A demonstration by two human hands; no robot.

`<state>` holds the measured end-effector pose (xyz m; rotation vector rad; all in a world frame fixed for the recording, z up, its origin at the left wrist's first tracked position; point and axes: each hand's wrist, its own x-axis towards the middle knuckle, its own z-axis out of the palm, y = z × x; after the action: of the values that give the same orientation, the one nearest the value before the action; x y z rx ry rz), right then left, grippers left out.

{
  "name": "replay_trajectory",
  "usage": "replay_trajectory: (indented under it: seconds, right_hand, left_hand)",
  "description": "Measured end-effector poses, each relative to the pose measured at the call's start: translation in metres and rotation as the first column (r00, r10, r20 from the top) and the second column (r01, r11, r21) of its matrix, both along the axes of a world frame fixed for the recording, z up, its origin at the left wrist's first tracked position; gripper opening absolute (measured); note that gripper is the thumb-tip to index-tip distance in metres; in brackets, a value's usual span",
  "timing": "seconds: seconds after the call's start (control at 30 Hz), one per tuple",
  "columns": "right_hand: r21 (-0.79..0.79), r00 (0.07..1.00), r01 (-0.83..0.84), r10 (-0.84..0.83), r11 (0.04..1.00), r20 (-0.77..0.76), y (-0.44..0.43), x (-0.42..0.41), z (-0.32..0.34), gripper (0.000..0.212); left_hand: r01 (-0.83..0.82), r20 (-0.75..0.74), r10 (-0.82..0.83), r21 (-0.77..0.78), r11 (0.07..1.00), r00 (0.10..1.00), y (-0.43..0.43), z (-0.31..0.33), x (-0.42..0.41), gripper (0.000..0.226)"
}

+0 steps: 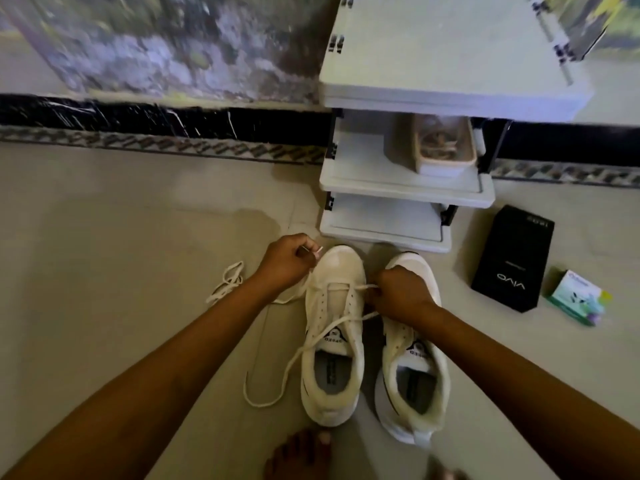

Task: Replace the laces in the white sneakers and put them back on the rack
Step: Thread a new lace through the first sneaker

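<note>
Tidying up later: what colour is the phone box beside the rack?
Phone box: black, white lettering; head view.

Pale tiled floor (pixel 104 220) meets a black marble skirting (pixel 138 116) — the wall (pixel 156 46) above seems mottled, blurred.

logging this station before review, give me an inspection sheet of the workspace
surface: pale tiled floor, both shoes standing on it
job's things: laced sneaker has a lace through its front eyelets, the rest trailing on the floor; second sneaker beside it shows no lace; spare lace lies to the left; white rack behind
clutter: black box and small green box right of the rack; tub on a rack shelf
grippers: left hand pinches a lace tip; right hand pinches the lace at the eyelets
cables: nothing seen
surroundings: wall with dark skirting; bare foot at the bottom edge
</note>
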<state>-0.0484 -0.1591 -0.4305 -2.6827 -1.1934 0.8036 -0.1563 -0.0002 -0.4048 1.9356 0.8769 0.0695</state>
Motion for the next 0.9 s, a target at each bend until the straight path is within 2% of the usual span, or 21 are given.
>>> replay_trajectory:
  seconds: [0.1, 0.17, 0.23, 0.3, 0.33, 0.37, 0.43, 0.5, 0.6, 0.7, 0.77, 0.83, 0.9]
  right_hand:
    - [0.124, 0.990, 0.016, 0.002, 0.992, -0.141, 0.008, -0.008, 0.017, 0.027]
    - [0.114, 0.972, -0.140, 0.159, 0.983, -0.175, 0.014, -0.025, 0.042, 0.027]
    - [0.160, 0.859, -0.271, 0.314, 0.949, -0.405, 0.018, -0.049, 0.068, 0.027]
    - [0.229, 0.706, -0.281, 0.362, 0.932, -0.608, 0.018, -0.065, 0.085, 0.035]
    - [0.241, 0.703, -0.256, 0.351, 0.936, -0.618, 0.018, -0.066, 0.087, 0.037]
    - [0.241, 0.757, -0.217, 0.319, 0.946, -0.570, 0.018, -0.061, 0.084, 0.036]
    - [0.225, 0.911, -0.113, 0.191, 0.968, -0.365, 0.015, -0.043, 0.069, 0.031]
    - [0.174, 0.979, -0.026, 0.060, 0.984, -0.196, 0.008, -0.025, 0.046, 0.029]
    - [0.158, 0.969, 0.150, -0.113, 0.976, -0.219, -0.001, -0.020, 0.014, 0.042]
    - [0.283, 0.933, 0.341, -0.287, 0.897, -0.215, -0.004, -0.028, 0.001, 0.050]
    - [0.318, 0.904, 0.409, -0.334, 0.855, -0.265, -0.002, -0.030, -0.005, 0.055]
    - [0.314, 0.873, 0.454, -0.344, 0.834, -0.346, 0.001, -0.030, -0.011, 0.051]
    - [0.368, 0.874, 0.460, -0.338, 0.808, -0.349, 0.004, -0.030, -0.017, 0.035]
  left_hand:
    - [-0.083, 0.057, 0.087, -0.067, 0.994, 0.995, 0.004, -0.003, -0.001, 0.010]
    - [-0.134, 0.081, 0.143, -0.109, 0.985, 0.986, 0.007, -0.005, 0.000, 0.012]
    - [-0.165, 0.097, 0.179, -0.137, 0.977, 0.979, 0.009, -0.006, -0.001, 0.013]
    - [-0.175, 0.108, 0.190, -0.134, 0.975, 0.976, 0.010, -0.005, -0.001, 0.013]
    - [-0.180, 0.113, 0.195, -0.132, 0.975, 0.974, 0.010, -0.005, -0.002, 0.013]
    - [-0.181, 0.117, 0.197, -0.138, 0.974, 0.973, 0.011, -0.006, -0.003, 0.014]
    - [-0.172, 0.118, 0.190, -0.148, 0.974, 0.975, 0.009, -0.007, -0.004, 0.017]
    - [-0.145, 0.118, 0.162, -0.140, 0.979, 0.980, 0.004, -0.010, -0.004, 0.017]
    - [-0.057, 0.122, 0.067, -0.078, 0.995, 0.990, -0.009, -0.013, -0.003, 0.009]
    - [0.012, 0.135, -0.014, 0.018, 1.000, 0.991, -0.016, -0.017, -0.002, 0.009]
    - [0.011, 0.133, -0.017, 0.040, 0.999, 0.991, -0.017, -0.018, -0.001, 0.008]
    - [-0.007, 0.130, 0.000, 0.053, 0.999, 0.992, -0.015, -0.018, 0.000, 0.008]
    - [-0.029, 0.125, 0.021, 0.059, 0.998, 0.992, -0.014, -0.020, 0.001, 0.008]
